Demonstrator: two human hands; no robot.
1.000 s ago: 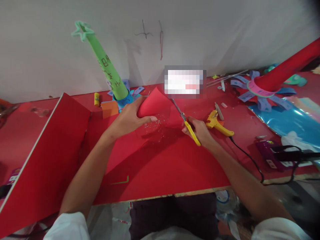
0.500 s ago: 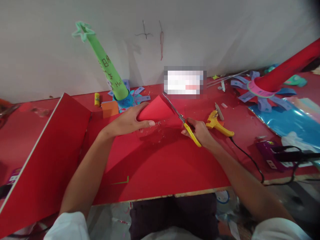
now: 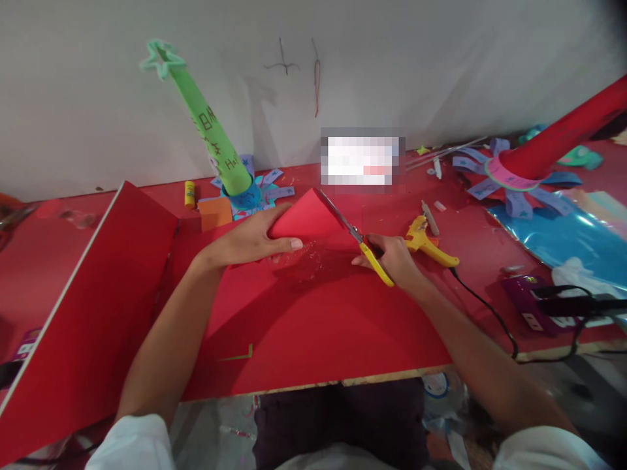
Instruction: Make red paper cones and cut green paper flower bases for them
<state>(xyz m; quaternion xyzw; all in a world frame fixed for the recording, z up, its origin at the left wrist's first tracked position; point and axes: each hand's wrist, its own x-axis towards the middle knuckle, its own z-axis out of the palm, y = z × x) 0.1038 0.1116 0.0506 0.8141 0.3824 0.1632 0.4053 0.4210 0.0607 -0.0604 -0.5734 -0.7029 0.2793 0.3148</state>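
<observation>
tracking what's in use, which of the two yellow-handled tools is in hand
The scissors, held in the right hand with their blades at the red paper. The yellow glue gun lies on the table, held by neither hand.

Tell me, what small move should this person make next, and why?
Perhaps a small snip with the yellow-handled scissors: the right hand holds them, their blades seem to lie along the red paper's edge, and the left hand grips that paper.
</observation>
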